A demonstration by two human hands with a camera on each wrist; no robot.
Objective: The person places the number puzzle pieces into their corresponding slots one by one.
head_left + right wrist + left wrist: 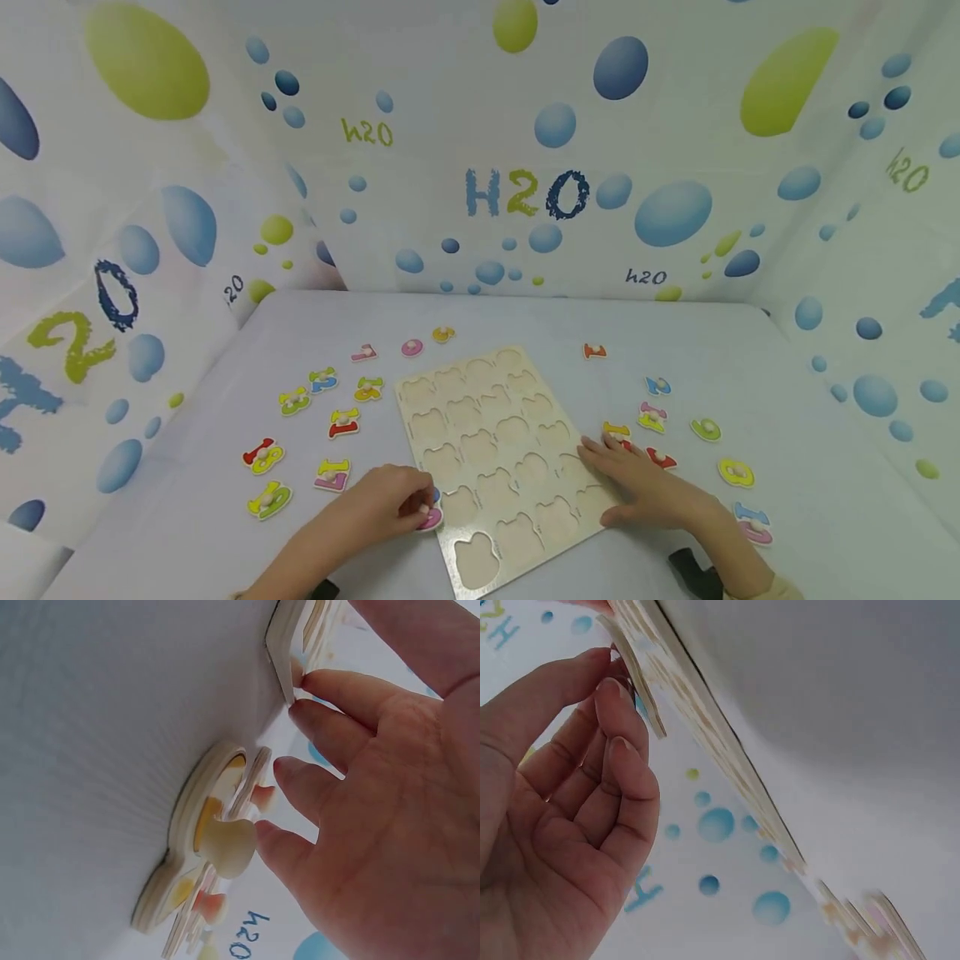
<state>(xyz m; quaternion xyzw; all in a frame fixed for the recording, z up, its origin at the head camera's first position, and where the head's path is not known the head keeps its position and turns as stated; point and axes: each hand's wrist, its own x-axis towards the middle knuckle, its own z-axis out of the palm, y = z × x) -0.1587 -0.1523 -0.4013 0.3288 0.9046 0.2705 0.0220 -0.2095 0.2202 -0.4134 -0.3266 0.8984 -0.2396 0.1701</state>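
My left hand (393,500) pinches a knobbed wooden puzzle piece (431,518), pink and blue on its face, at the left edge of the puzzle board (459,562). In the left wrist view the piece (646,697) is edge-on, thumb and fingertips behind it. The pale board lies slanted on the table with rows of cut-out recesses. My right hand (648,487) rests at the board's right edge, fingers extended. From the right wrist, its fingertips meet the board's corner (281,656), and the little finger is beside the knob of a yellow-marked piece (229,847).
Several knobbed pieces lie left of the board, among them a red-and-yellow one (263,457) and a yellow-and-pink one (332,475). More lie to the right, including a yellow piece (736,472) and a blue-and-pink piece (753,523). A patterned curtain (450,150) hangs behind the white table (525,321).
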